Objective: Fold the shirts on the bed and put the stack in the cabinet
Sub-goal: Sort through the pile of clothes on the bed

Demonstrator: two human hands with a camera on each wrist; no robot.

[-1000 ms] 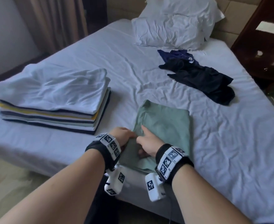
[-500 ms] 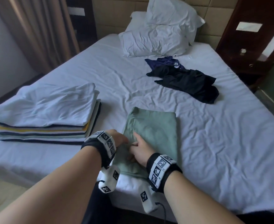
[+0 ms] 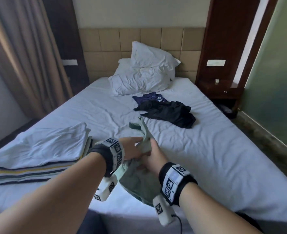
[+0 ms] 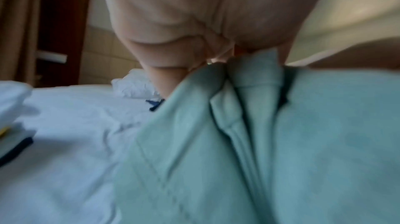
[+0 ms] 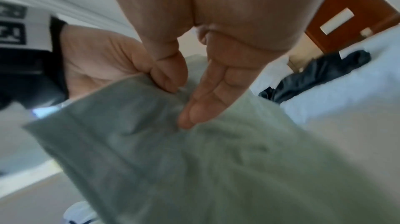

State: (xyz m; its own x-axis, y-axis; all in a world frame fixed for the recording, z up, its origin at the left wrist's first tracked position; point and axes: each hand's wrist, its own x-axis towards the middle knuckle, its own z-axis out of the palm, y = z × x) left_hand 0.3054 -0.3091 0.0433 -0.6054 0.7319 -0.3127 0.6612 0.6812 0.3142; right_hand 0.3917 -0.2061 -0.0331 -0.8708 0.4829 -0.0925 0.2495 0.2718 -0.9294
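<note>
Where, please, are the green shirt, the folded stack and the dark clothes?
green shirt (image 3: 136, 181): head view, hanging lower part.
folded stack (image 3: 43, 149): head view, white top shirt.
dark clothes (image 3: 169, 112): head view, middle of the black heap.

Two white pillows (image 3: 144, 76) against tan headboard (image 3: 109, 41), brown curtain (image 3: 26, 56), wooden nightstand (image 3: 222, 92)

Both wrist views are blurred; the left hand (image 4: 194, 27) shows its fingertips buried in the green shirt (image 4: 249, 150), the grip itself unseen; the folded stack (image 3: 38, 159) is cut by the head view's left edge; the small object on the nightstand (image 3: 216, 81) is too small to identify.
</note>
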